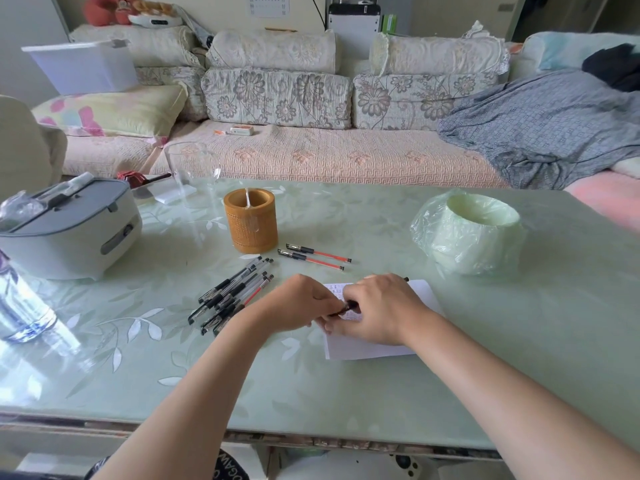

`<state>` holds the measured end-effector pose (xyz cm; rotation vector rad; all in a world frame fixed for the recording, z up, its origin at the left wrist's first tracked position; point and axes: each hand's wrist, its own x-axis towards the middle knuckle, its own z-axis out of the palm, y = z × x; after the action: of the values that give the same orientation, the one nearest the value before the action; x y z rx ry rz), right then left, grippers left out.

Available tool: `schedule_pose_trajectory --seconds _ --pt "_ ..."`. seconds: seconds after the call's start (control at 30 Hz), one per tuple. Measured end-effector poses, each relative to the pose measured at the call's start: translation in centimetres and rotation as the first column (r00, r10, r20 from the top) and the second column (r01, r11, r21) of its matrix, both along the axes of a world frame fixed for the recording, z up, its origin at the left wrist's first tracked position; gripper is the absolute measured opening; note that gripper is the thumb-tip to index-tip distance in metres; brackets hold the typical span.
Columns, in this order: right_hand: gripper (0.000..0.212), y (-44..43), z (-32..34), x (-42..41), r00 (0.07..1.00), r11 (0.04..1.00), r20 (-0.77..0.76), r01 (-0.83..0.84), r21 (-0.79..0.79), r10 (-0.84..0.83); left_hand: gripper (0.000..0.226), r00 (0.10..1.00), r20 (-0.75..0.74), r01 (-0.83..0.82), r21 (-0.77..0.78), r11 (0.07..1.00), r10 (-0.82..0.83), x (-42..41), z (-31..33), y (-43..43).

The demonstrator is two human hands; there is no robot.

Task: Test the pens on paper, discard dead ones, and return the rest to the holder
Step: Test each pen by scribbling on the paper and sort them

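While my right hand (pixel 377 310) is gripping a pen (pixel 343 310) low over the paper (pixel 367 351) on the table (pixel 346 393), the fingers (pixel 320 299) of my left hand (pixel 294 303) are pinching its tip end, seemingly working the cap for a test stroke, with the other pens (pixel 232 292) lying just left and the holder (pixel 250 221) standing beyond.

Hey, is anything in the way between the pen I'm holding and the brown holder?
Only two red pens lying flat on the table between the held pen and the holder; nothing upright blocks a lifted path.
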<state>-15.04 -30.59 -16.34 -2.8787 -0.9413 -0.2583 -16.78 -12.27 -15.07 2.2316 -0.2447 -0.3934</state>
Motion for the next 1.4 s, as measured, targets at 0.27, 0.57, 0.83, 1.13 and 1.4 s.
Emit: schedule_pose_trajectory --seconds 0.27,0.57,0.83,1.13,1.4 --pt "0.061 0.5 -0.5 -0.3 0.993 1.000 0.115 -0.016 0.025 0.013 0.027 0.991 -0.122 0.039 -0.097 0.995 -0.050 -0.7 0.3 -0.3" --pt "0.062 1.2 -1.3 -1.0 0.994 1.000 0.110 -0.003 0.026 0.000 0.018 0.993 -0.118 0.011 -0.082 0.997 -0.020 -1.2 0.2 0.4" --pt "0.056 1.7 -1.6 -1.8 0.992 1.000 0.125 0.012 0.009 -0.013 0.017 0.997 -0.063 -0.041 -0.006 0.999 0.040 -1.5 -0.5 0.3" --pt "0.041 1.4 -1.1 -0.8 0.990 0.975 0.137 -0.050 0.216 0.021 0.013 0.988 0.059 -0.137 -0.081 0.987 0.142 -1.5 0.0 -0.1" --pt "0.025 1.2 -1.2 2.1 0.976 0.907 -0.215 0.063 0.417 0.031 0.011 0.894 0.316 -0.343 0.028 0.939 0.317 1.4 -0.2 3.4"
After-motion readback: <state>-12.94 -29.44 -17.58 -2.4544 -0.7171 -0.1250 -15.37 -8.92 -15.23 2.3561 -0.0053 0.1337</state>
